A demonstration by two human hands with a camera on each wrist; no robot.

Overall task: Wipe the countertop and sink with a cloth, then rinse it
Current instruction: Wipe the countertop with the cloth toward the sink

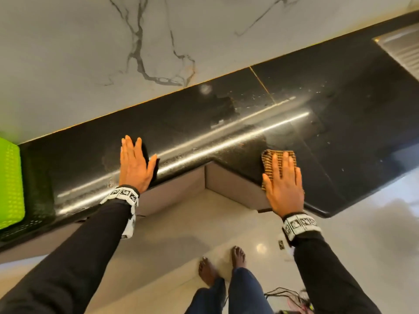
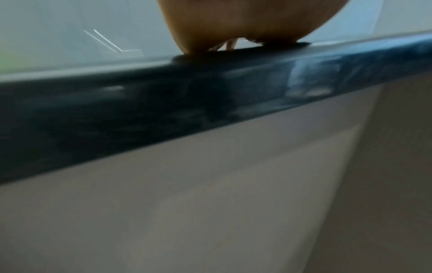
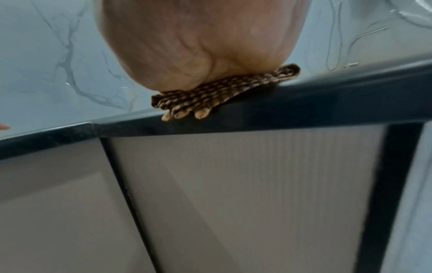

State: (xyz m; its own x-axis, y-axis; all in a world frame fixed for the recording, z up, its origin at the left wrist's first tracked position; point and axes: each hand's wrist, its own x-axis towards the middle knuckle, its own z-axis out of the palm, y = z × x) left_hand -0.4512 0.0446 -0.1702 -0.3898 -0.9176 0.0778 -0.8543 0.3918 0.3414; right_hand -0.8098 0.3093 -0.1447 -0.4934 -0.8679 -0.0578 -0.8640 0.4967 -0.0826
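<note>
A glossy black countertop (image 1: 226, 114) runs diagonally under a white marble wall, with water drops and wet streaks on it. My right hand (image 1: 283, 177) lies flat with straight fingers on a folded brown-and-tan striped cloth (image 1: 269, 158), pressing it onto the counter near its front edge. From the right wrist view the cloth (image 3: 224, 92) pokes out under my palm at the counter's edge (image 3: 304, 103). My left hand (image 1: 135, 162) rests flat, fingers spread, on the bare counter to the left. The steel sink's ribbed drainboard (image 1: 401, 51) shows at the far right.
A bright green perforated plastic basket (image 1: 10, 184) stands on the counter at the far left. Grey cabinet fronts (image 1: 176, 191) form an inner corner below the counter's edge. My bare feet (image 1: 222, 264) stand on a glossy pale floor, with loose cables (image 1: 292, 300) beside them.
</note>
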